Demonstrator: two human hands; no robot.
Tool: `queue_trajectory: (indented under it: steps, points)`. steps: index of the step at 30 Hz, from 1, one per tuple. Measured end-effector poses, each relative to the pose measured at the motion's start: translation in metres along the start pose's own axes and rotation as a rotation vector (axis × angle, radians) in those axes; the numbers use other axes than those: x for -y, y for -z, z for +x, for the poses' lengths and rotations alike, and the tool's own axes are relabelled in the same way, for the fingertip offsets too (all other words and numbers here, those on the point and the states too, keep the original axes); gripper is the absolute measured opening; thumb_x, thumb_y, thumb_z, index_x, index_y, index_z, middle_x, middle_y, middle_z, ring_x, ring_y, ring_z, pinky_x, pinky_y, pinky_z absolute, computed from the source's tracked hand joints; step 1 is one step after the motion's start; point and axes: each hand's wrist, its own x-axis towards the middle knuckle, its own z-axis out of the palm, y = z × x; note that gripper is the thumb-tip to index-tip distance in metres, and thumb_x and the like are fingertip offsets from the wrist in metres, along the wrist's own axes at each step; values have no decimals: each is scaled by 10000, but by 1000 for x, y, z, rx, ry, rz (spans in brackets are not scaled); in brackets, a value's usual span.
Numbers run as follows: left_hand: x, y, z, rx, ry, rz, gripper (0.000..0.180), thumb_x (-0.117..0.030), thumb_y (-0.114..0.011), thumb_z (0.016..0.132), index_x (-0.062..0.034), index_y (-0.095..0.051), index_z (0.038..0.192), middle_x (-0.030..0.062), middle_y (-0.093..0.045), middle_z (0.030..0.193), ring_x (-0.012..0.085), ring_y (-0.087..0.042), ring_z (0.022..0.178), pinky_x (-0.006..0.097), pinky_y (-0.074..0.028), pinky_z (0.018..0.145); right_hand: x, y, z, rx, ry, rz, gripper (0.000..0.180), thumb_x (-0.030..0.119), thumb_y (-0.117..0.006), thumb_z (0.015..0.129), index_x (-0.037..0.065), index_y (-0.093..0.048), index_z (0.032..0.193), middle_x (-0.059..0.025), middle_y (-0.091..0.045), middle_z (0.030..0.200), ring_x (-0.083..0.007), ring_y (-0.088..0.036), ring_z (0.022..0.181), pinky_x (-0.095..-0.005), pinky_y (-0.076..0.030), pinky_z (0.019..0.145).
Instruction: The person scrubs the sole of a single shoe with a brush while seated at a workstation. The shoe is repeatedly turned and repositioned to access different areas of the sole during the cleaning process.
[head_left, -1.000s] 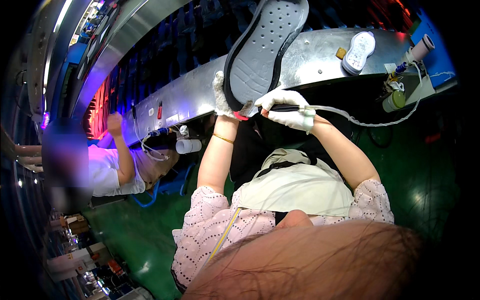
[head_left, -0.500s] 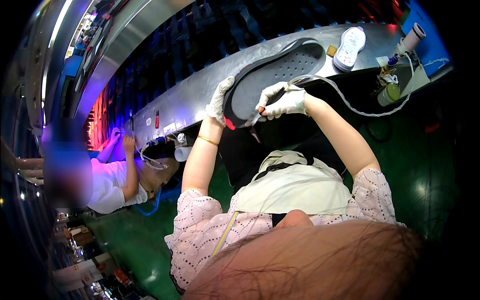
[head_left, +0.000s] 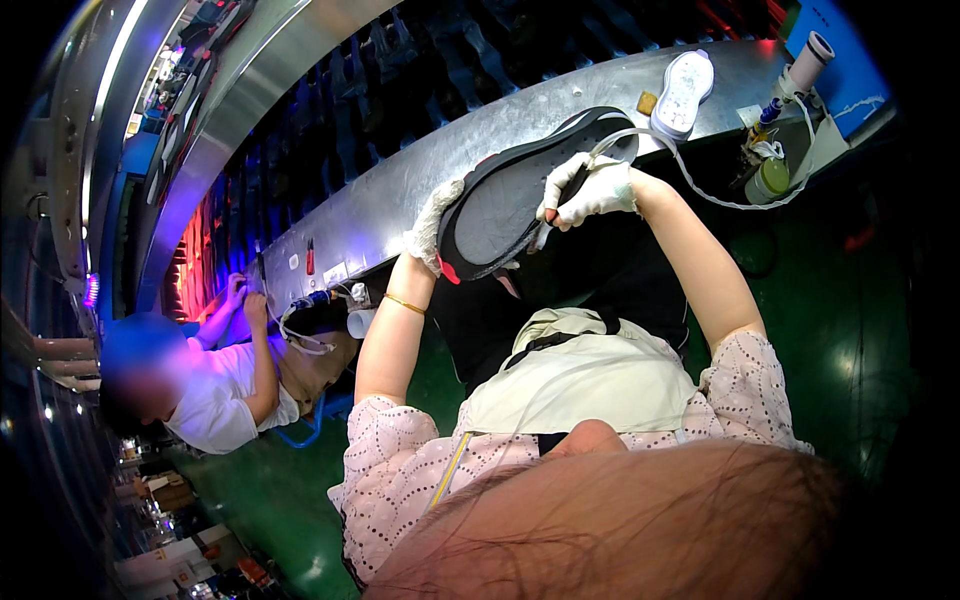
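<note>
A dark grey and black shoe sole point(head_left: 495, 215) with a red patch at its heel end lies tilted over the near edge of the metal bench. My left hand point(head_left: 434, 225), in a white fingertip-less glove, grips its left end, fingers along the outer rim. My right hand point(head_left: 595, 188), gloved likewise, pinches a slim black-handled brush point(head_left: 572, 186) with a pale tube point(head_left: 665, 137) running from its top. Its light tip point(head_left: 541, 237) is down at the sole's near rim; whether it touches is hard to tell.
Beyond the sole, a white shoe form point(head_left: 687, 92) and a small tan block point(head_left: 647, 103) rest on the bench point(head_left: 345, 205). The tube loops right to a holder beside a greenish container point(head_left: 768, 183). A red-handled tool point(head_left: 310, 257) lies left. Another person point(head_left: 225, 385) sits at the left.
The sole has come nearer to me and tilted a little. My right hand and the brush tip have moved right along its near rim, away from the heel end. My left hand keeps its hold.
</note>
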Motion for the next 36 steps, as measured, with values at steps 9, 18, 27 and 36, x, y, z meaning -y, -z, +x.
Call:
queue_trajectory:
  steps: [9, 18, 27, 36]
  points:
    - [0, -4, -3, 85, 38, -76, 660, -422, -537, 910, -66, -387, 1445, 195, -455, 1424, 351, -501, 1247, 489, -410, 1046, 14, 28, -26, -180, -185, -83, 176, 61, -772, 777, 37, -708, 940, -65, -701, 844, -126, -674, 742, -233, -548, 647]
    - [69, 19, 32, -100, -408, -412, 751, -626, -416, 900, -92, -412, 1429, 136, -458, 1430, 321, -475, 1259, 461, -372, 1075, -11, -89, -10, -630, 349, -69, 61, 90, -705, 847, 46, -675, 876, -17, -682, 858, -88, -638, 805, -244, -509, 710]
    - [97, 34, 45, -2, -524, -443, 773, -650, -338, 911, -94, -377, 1447, 142, -437, 1437, 325, -436, 1282, 473, -328, 1096, 9, -87, 4, -677, 267, 53, 106, 134, -679, 867, 43, -649, 823, -12, -662, 769, -69, -595, 676, -222, -478, 632]
    - [105, 15, 27, 258, -433, -593, 733, -637, -330, 926, -77, -434, 1387, 146, -483, 1367, 299, -462, 1242, 437, -339, 1085, 12, -84, 10, -611, 360, 129, 49, 100, -685, 866, 58, -660, 872, 10, -648, 751, -39, -588, 688, -209, -467, 587]
